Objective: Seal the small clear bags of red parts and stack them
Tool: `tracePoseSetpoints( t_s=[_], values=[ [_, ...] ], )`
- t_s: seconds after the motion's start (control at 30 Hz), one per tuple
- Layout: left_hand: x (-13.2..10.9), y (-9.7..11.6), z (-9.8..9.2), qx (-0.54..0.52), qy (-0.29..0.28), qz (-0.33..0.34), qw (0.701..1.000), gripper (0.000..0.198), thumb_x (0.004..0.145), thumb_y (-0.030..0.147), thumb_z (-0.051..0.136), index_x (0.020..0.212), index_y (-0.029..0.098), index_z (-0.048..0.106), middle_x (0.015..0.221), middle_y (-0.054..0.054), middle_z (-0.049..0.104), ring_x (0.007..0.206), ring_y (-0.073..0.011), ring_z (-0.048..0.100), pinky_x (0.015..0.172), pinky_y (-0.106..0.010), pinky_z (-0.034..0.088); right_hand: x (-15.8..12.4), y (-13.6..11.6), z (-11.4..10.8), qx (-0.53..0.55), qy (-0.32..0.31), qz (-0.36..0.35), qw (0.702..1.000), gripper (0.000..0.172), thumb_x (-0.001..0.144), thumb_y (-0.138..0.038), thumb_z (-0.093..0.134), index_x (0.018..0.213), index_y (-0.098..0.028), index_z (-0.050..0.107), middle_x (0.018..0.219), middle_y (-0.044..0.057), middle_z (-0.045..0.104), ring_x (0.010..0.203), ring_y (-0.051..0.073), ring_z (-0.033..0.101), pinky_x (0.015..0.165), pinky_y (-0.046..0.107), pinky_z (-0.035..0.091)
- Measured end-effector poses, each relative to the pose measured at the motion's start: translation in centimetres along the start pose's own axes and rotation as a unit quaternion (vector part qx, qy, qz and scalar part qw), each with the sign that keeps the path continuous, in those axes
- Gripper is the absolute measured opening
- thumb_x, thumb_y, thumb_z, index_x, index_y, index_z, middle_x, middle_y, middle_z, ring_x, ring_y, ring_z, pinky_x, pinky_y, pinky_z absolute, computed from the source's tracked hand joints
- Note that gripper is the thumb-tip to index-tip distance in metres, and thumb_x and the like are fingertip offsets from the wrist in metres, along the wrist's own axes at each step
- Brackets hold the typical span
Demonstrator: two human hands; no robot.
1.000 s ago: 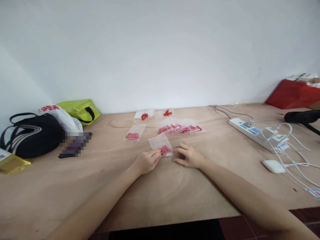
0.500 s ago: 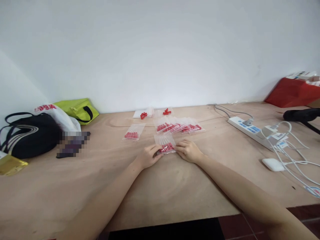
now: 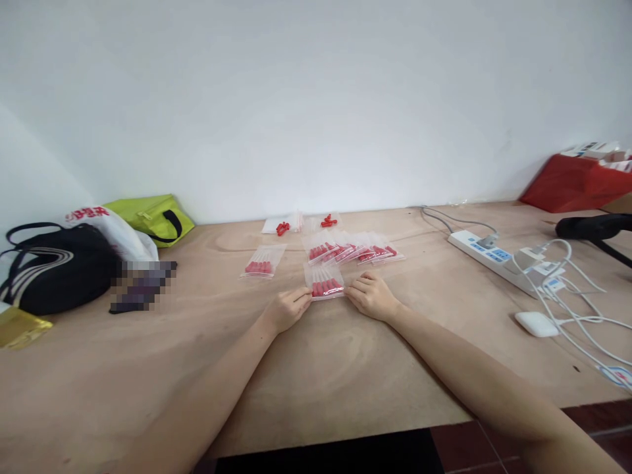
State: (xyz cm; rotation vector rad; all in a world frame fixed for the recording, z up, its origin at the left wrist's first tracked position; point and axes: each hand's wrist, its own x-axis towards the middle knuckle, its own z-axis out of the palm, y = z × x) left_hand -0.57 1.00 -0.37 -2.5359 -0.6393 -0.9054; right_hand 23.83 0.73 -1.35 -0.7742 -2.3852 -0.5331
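Note:
A small clear zip bag lies flat on the wooden table, with several slim pieces in a row inside, red at the end towards me. My left hand has its fingers pinched at the bag's lower left corner. At the lower right corner, my right hand rests with fingers curled together on the edge. Just beyond is a fanned row of similar filled bags. Another filled bag lies apart to the left.
Loose red pieces lie on clear bags near the wall, with more red pieces beside them. To the right are a white power strip and tangled cables. A black bag and a lime-green bag stand left.
The red-ended pieces in the bag between my hands now lie in an even row instead of jumbled. My left hand has shifted slightly left, its fingers drawn closer together.

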Motion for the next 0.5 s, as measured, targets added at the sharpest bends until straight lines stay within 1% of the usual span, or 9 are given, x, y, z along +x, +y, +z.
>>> tracePoseSetpoints(
  t_s=[0.13, 0.27, 0.37, 0.5],
  values=[
    [0.13, -0.18, -0.20, -0.008, -0.022, 0.008, 1.000, 0.018, 0.084, 0.015, 0.042, 0.078, 0.016, 0.059, 0.082, -0.003, 0.066, 0.072, -0.0114, 0.063, 0.061, -0.021, 0.052, 0.23, -0.16, -0.30, -0.009, 0.003, -0.015, 1.000, 0.031, 0.087, -0.013, 0.035, 0.067, -0.017, 0.058, 0.058, 0.002, 0.052, 0.058, 0.013, 0.045, 0.062, 0.029, 0.030],
    [0.29, -0.29, -0.30, -0.008, -0.025, 0.007, 1.000, 0.019, 0.085, 0.016, 0.042, 0.076, 0.016, 0.059, 0.082, -0.002, 0.066, 0.071, -0.0107, 0.063, 0.058, -0.019, 0.051, 0.40, -0.40, -0.53, -0.014, 0.001, -0.010, 1.000, 0.031, 0.086, -0.014, 0.036, 0.064, -0.017, 0.056, 0.058, 0.002, 0.052, 0.058, 0.013, 0.044, 0.064, 0.029, 0.028],
    [0.26, -0.26, -0.29, -0.009, -0.010, 0.000, 1.000, 0.017, 0.085, 0.017, 0.043, 0.077, 0.016, 0.059, 0.080, -0.001, 0.066, 0.069, -0.0094, 0.063, 0.058, -0.018, 0.051, 0.31, -0.39, -0.51, -0.004, 0.000, 0.005, 1.000, 0.028, 0.086, -0.014, 0.037, 0.064, -0.017, 0.056, 0.059, 0.002, 0.053, 0.059, 0.012, 0.045, 0.065, 0.029, 0.028],
    [0.30, -0.01, -0.25, 0.002, 0.017, 0.010, 1.000, 0.013, 0.083, 0.016, 0.047, 0.083, 0.017, 0.060, 0.084, -0.001, 0.066, 0.074, -0.0100, 0.063, 0.064, -0.019, 0.051, 0.21, -0.37, -0.32, 0.016, 0.010, 0.024, 1.000, 0.023, 0.084, -0.016, 0.041, 0.067, -0.016, 0.056, 0.061, 0.001, 0.053, 0.060, 0.012, 0.045, 0.066, 0.029, 0.028]
  ],
)
